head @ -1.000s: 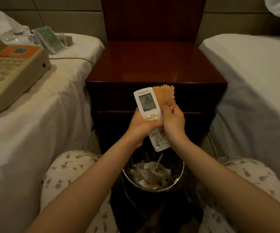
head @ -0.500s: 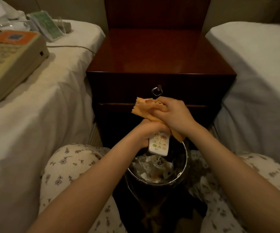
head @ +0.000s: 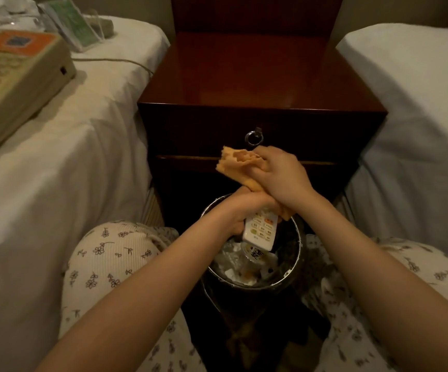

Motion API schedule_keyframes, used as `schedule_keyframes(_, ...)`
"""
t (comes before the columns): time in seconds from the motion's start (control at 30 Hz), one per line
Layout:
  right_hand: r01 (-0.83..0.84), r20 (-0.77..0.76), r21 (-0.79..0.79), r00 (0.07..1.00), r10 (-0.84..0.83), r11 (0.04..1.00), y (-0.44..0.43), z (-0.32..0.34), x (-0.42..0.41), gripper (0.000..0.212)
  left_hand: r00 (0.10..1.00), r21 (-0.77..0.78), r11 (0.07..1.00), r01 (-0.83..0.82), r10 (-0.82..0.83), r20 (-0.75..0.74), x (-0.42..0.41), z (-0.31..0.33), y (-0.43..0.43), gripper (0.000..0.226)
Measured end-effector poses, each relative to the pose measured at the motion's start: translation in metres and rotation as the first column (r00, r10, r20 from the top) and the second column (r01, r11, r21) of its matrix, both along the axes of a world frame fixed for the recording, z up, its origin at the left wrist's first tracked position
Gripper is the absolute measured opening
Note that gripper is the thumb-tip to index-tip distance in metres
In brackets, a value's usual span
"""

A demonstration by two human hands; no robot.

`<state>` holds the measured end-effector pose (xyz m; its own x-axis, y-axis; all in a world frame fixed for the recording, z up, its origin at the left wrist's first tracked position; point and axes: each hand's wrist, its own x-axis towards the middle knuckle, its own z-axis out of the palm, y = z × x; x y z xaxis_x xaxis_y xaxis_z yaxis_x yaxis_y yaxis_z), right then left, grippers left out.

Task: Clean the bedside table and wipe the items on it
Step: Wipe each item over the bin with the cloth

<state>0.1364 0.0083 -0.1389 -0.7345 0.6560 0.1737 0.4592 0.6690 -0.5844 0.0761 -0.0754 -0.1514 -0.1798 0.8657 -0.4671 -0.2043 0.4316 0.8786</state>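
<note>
While the left hand (head: 245, 208) grips the remote (head: 261, 233), labels (head: 267, 226) seem illegible.

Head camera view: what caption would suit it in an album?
The left hand holds a remote over a bin while the right hand presses an orange cloth onto it.

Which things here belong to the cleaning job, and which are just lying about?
Job: remote control, orange cloth, bedside table, left hand, right hand; probably the telephone on the left bed.
Lying about: waste bin, green card stand, right bed.
</note>
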Motion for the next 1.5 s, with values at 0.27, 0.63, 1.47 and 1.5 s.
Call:
schedule_keyframes(0.27,0.221,-0.018,0.119,0.975,-0.221,0.968,0.017,-0.002,0.007,0.026,0.995,0.030,0.999,0.035,-0.037,0.091,0.010,0.007,-0.006,0.019)
schedule_keyframes(0.63,0.426,-0.026,0.247,0.901,-0.433,0.870,0.027,0.008,0.018,0.027,0.944,0.015,0.982,-0.187,0.176,0.279,0.000,0.018,-0.006,0.051)
schedule_keyframes(1.47,-0.245,-0.098,-0.447,0.969,0.225,0.860,-0.010,0.013,0.011,0.014,0.760,-0.022,0.834,-0.552,0.514,0.399,-0.010,-0.003,0.003,0.044)
schedule_keyframes(1.5,-0.263,-0.082,-0.485,0.963,0.256,0.834,-0.009,0.015,0.012,0.009,0.731,-0.038,0.818,-0.573,0.532,0.427,-0.011,-0.004,0.002,0.045)
